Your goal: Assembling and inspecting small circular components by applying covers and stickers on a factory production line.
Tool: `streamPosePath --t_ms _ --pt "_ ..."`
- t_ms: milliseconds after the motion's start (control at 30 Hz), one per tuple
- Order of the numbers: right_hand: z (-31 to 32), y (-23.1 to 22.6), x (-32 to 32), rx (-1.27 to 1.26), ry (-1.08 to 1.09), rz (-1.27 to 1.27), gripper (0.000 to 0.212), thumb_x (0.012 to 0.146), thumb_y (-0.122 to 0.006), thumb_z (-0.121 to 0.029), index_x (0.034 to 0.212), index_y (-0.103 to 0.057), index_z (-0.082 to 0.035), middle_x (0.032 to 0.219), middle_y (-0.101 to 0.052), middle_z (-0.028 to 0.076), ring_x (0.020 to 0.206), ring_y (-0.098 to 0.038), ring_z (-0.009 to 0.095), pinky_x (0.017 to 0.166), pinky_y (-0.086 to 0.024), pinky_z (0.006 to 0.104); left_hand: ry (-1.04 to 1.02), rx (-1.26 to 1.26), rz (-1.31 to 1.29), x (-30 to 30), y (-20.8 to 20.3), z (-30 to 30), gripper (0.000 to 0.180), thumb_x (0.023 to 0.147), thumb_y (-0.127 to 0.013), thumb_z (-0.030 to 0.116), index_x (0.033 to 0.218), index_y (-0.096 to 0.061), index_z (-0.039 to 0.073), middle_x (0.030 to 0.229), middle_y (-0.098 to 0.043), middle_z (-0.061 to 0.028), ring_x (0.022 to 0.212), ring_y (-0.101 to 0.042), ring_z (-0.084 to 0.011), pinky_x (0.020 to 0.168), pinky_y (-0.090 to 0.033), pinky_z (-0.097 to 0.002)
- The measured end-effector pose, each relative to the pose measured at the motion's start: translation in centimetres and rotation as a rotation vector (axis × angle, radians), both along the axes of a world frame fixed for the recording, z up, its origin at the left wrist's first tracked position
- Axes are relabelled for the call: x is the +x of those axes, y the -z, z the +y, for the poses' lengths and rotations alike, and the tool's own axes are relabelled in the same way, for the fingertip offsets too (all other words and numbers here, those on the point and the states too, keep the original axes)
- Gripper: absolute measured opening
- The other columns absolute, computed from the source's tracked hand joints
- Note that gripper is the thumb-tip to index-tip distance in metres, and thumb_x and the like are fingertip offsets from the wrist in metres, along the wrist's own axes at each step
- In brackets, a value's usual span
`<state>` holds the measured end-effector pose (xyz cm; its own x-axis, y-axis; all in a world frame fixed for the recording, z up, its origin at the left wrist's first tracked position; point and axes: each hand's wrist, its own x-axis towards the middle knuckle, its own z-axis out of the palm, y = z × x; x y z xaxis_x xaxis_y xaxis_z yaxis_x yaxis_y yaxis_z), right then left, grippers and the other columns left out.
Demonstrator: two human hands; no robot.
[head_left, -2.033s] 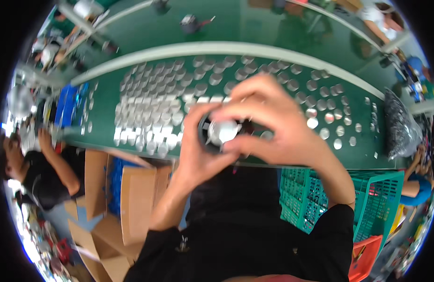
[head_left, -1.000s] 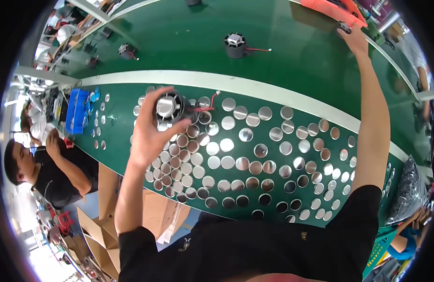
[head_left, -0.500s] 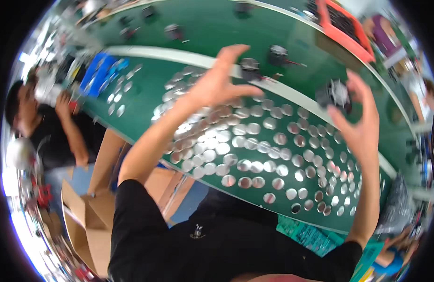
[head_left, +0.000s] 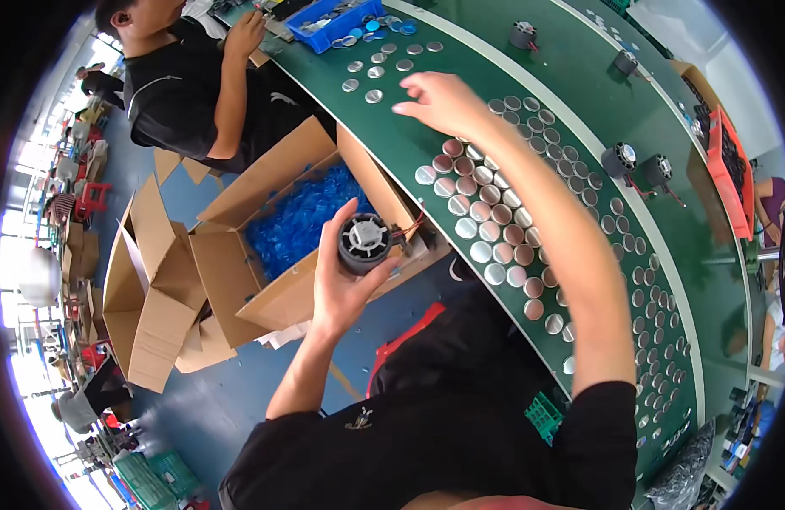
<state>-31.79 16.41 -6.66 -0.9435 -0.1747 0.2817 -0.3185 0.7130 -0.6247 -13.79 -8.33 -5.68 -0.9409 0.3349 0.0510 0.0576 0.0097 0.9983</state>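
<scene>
A small motor, black and round with a silver spoked face and thin red wires, is gripped in my left hand. The hand wraps its side, thumb at the lower edge, above the floor beside the bench. My right hand is stretched over the green bench with its thumb and bent fingers apart. Nothing shows between them. Close to its fingertips lies a silver disc, one of a small loose group. Many more silver discs are spread beneath and beside my right forearm.
An open cardboard box with blue plastic pieces stands beside the bench. A blue tray sits by a co-worker at upper left. More motors rest across the bench's white strip, near a red bin.
The view has swung left. My left hand, empty and open before, now holds a motor. My right hand, earlier around a motor at the right, now reaches leftward without it.
</scene>
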Motion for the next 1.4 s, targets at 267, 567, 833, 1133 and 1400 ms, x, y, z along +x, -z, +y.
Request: streamPosePath --t_ms 267,567,833,1133,1400 --pt "-4.4 5.4 -6.1 0.202 0.059 0.201 0.031 0.08 -0.076 -0.031 0.086 -0.071 -0.001 0.098 -0.064 0.021 0.097 -0.062 0.035 0.086 -0.051 0.0453 -0.042 -0.069 0.133 0.9 2.0 -1.4 0.078 0.074 -0.074 -0.005 0.142 -0.036 0.001 0.13 -0.052 -0.0132 0.116 -0.059 -0.0222 0.1 -0.047 -0.0352" --pt "3.1 -11.3 20.1 -0.306 -0.231 0.163 0.032 0.084 -0.069 -0.001 0.116 -0.066 0.0 0.105 -0.06 0.007 0.093 -0.057 0.012 0.075 -0.045 0.026 0.172 0.136 0.382 0.5 -1.3 7.0 0.078 0.065 -0.086 0.007 0.133 -0.049 0.003 0.117 -0.056 -0.0141 0.108 -0.058 -0.0278 0.095 -0.047 -0.0371" --pt "6.8 -11.0 30.8 -0.062 -0.023 0.265 0.039 0.074 -0.081 -0.015 0.11 -0.071 -0.007 0.103 -0.061 0.008 0.088 -0.06 0.019 0.074 -0.05 0.0298 0.464 0.156 0.478 3.4 -1.9 13.9 0.08 0.061 -0.085 0.008 0.133 -0.049 0.004 0.12 -0.055 -0.0151 0.112 -0.056 -0.0304 0.097 -0.045 -0.0391" --pt "7.2 -9.5 34.8 -0.2 0.217 0.259 0.04 0.067 -0.088 -0.025 0.088 -0.061 -0.006 0.103 -0.055 0.009 0.097 -0.052 0.026 0.083 -0.043 0.0357 0.649 0.047 0.496 5.6 -2.5 15.9 0.079 0.067 -0.083 0.01 0.135 -0.044 0.005 0.12 -0.051 -0.0157 0.111 -0.054 -0.0314 0.096 -0.044 -0.0395" --pt "8.8 -8.3 35.8 -0.25 0.374 0.327 0.044 0.066 -0.089 -0.027 0.086 -0.056 -0.007 0.102 -0.055 0.01 0.098 -0.052 0.028 0.083 -0.043 0.0371 0.675 -0.07 0.488 6.2 -2.7 18.5 0.079 0.064 -0.081 0.005 0.134 -0.045 0.005 0.121 -0.052 -0.0159 0.112 -0.054 -0.0317 0.097 -0.044 -0.0396"
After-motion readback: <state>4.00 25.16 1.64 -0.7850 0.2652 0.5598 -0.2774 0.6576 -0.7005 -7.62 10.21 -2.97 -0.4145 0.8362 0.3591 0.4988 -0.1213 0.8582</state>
